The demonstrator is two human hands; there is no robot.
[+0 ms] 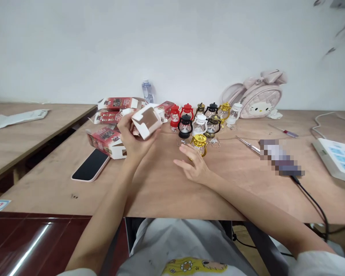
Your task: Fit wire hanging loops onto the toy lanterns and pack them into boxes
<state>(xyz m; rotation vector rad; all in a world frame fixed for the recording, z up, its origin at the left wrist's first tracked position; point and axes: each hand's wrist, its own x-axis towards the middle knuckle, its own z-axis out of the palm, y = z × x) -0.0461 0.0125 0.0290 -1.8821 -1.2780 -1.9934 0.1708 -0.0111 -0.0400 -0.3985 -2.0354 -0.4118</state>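
My left hand (135,140) is closed around a small cardboard box (147,122), its open end and bare inside facing me. My right hand (194,165) hovers low over the table with its fingers apart and holds nothing. Just beyond those fingers stands a gold mini lantern (200,142). Behind it, several more little lanterns are grouped, among them a black lantern (185,126), a white lantern (200,124) and a red lantern (186,110). Several red printed boxes (103,138) with flaps open lie left of my left hand.
A phone (91,165) lies front left. A clear bottle (147,92) and a pink bag (260,99) stand by the wall. To the right are tweezers (248,145), a screwdriver (289,133), a pixelated device (281,158) with a black cable, and a white box (335,159).
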